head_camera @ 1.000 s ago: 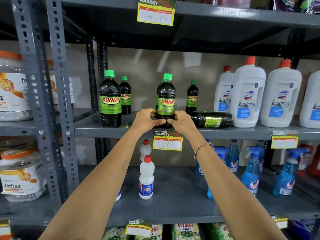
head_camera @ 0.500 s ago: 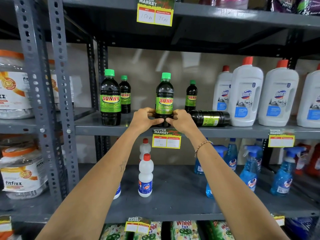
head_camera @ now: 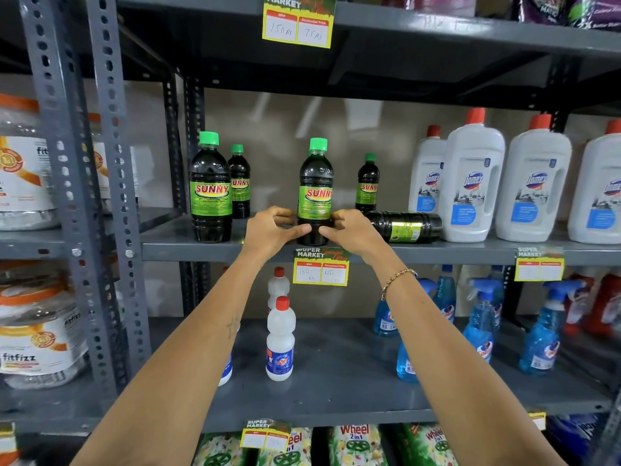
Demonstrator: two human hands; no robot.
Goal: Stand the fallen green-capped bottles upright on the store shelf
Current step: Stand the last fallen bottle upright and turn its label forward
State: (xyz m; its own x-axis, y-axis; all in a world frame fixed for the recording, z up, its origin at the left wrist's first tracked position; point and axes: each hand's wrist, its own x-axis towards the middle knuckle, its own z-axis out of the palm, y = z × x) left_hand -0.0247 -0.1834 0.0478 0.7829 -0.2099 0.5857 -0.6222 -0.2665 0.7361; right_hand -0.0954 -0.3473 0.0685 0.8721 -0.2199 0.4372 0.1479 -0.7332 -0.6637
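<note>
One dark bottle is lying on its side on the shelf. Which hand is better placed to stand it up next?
Probably the right hand: the fallen bottle lies just beside it, while the left hand sits across the upright bottle.

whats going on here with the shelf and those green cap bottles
A person is tidying a store shelf. Both the left hand and right hand grip the base of an upright Sunny bottle at the shelf's front edge. Just right of it, one dark bottle lies on its side against the white Domex jugs. Three other green-capped bottles already stand upright.

White Domex jugs (head_camera: 472, 183), blue sprayers (head_camera: 544, 334)
</note>
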